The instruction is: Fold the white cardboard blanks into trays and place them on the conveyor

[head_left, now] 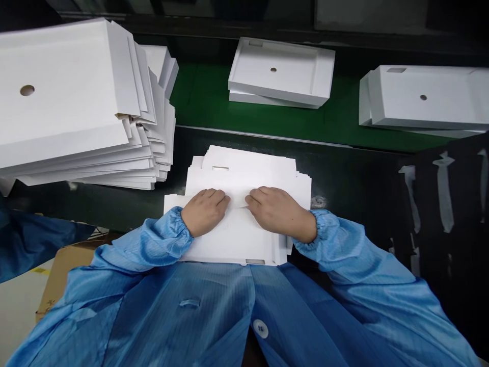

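Observation:
A white cardboard tray blank (229, 244), partly folded, lies in front of me against my blue smock. My left hand (205, 211) is closed, its fingers curled over the far edge of this blank. The fingers of my right hand (280, 213) are likewise closed on the same edge, a short gap to the right. Both thumbs are hidden. Beneath and beyond the hands lie more flat white blanks (252, 165), with a small slot showing in the top one.
A tall pile of white trays (69, 97) stands at the left. Folded trays (282, 71) sit stacked on the green belt (202, 97), with others (428, 97) farther right. Tape strips (445, 193) hang at the right. A cardboard box (69, 270) and another blue sleeve (38, 244) are at lower left.

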{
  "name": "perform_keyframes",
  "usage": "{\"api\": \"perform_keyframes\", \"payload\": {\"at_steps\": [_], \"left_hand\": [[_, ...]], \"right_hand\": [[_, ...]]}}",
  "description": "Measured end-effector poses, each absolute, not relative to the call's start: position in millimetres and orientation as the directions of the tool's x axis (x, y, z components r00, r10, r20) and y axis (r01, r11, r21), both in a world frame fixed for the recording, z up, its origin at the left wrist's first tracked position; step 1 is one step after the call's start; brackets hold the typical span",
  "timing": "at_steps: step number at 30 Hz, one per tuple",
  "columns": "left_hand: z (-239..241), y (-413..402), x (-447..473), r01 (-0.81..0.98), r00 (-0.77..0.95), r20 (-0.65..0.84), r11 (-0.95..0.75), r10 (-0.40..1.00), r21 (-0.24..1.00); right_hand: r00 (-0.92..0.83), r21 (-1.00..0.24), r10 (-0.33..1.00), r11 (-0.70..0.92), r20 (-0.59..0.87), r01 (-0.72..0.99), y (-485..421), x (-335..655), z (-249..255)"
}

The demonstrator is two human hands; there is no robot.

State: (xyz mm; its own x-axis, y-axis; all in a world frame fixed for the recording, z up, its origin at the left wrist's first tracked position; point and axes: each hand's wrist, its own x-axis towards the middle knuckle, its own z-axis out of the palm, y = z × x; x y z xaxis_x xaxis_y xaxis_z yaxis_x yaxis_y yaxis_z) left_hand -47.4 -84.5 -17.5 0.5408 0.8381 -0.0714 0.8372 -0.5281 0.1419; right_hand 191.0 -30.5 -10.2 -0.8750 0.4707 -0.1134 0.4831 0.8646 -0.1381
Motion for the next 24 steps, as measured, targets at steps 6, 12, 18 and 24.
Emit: {"api": "perform_keyframes", "payload": {"at_steps": [6, 12, 18, 24], "left_hand": [[-8, -57, -51, 0.862, 0.493, -0.262, -0.424, 0.83, 0.279], [4, -45, -52, 0.886, 0.452, -0.327, -0.373, 0.83, 0.276], [-7, -53, -71, 0.826, 0.561, -0.114, -0.546, 0.82, 0.14], [-33, -57, -76, 0.799, 0.569, 0.138, -0.585, 0.811, 0.14]], "right_hand": [[-0.786, -0.275, 0.573, 0.736, -0.234, 0.619, -5, 185, -13], [-0.806, -0.169, 0.589, 0.79, -0.061, 0.59, -18, 194, -20], [-0.793, -0.081, 0.595, 0.804, 0.13, 0.59, -28, 193, -28], [-0.803, -0.023, 0.584, 0.81, 0.116, 0.586, -28, 185, -28]]}}
